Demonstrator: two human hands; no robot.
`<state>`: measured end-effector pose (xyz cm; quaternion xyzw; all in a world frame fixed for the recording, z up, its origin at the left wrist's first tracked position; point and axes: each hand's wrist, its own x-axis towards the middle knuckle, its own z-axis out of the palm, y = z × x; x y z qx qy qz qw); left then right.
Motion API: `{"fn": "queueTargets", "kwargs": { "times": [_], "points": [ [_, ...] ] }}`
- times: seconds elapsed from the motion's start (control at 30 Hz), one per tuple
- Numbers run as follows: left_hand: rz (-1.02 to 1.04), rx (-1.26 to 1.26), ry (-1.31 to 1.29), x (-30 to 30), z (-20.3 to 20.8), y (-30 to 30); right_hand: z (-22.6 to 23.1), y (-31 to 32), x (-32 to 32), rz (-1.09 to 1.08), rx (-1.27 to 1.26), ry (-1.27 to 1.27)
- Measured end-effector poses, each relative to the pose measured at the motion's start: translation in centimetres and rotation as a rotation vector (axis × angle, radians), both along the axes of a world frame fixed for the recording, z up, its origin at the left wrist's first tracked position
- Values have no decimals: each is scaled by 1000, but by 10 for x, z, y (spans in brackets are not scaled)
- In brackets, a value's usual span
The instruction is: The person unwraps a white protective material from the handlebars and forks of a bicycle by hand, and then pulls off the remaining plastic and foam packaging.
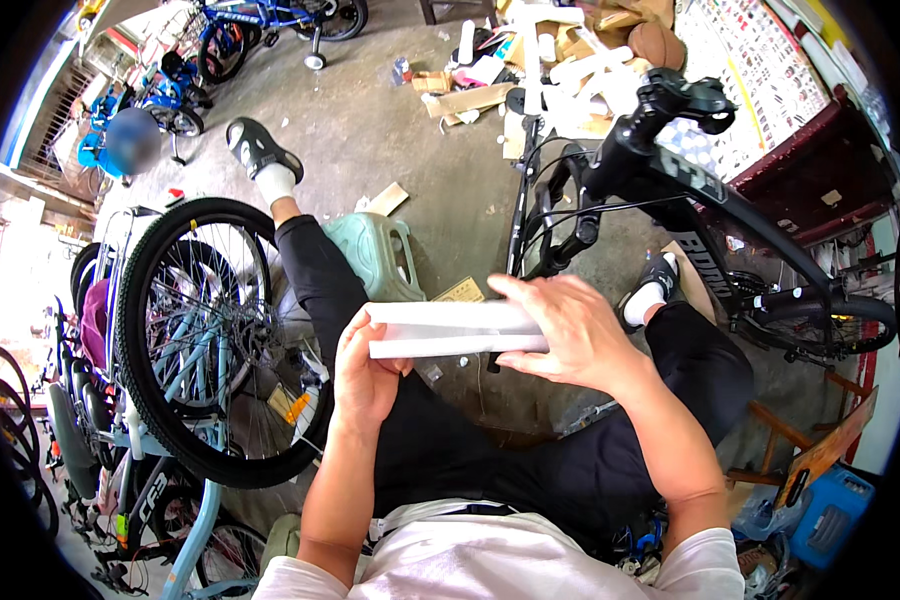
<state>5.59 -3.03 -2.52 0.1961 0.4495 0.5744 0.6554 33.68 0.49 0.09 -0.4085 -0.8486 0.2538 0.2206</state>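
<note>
A long white strip (450, 330), folded lengthwise like an open channel, lies level between my two hands above my lap; I cannot tell whether it is foam or paper. My left hand (366, 372) is closed around its left end, with the thumb on the near side of the fold. At the other end, my right hand (582, 335) holds the strip between thumb and fingers, its palm hiding that tip. Beyond my right hand is a black bicycle (670, 190), touched by neither hand.
A large bicycle wheel (135, 360) stands close on my left, beside several parked bikes. A pale green plastic stool (365, 245) is past my left knee. Cardboard and packing scraps (570, 70) pile up ahead. A blue case (832, 515) and wooden frame (835, 445) sit at right.
</note>
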Motion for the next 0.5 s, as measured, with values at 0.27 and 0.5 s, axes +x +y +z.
{"fn": "queueTargets", "kwargs": {
  "times": [0.27, 0.5],
  "points": [
    [-59, -22, 44, 20, -25, 34, -27, -12, 0, -272, -154, 134],
    [120, -39, 454, 75, -32, 8, -36, -3, -12, -370, -307, 261]
  ]
}}
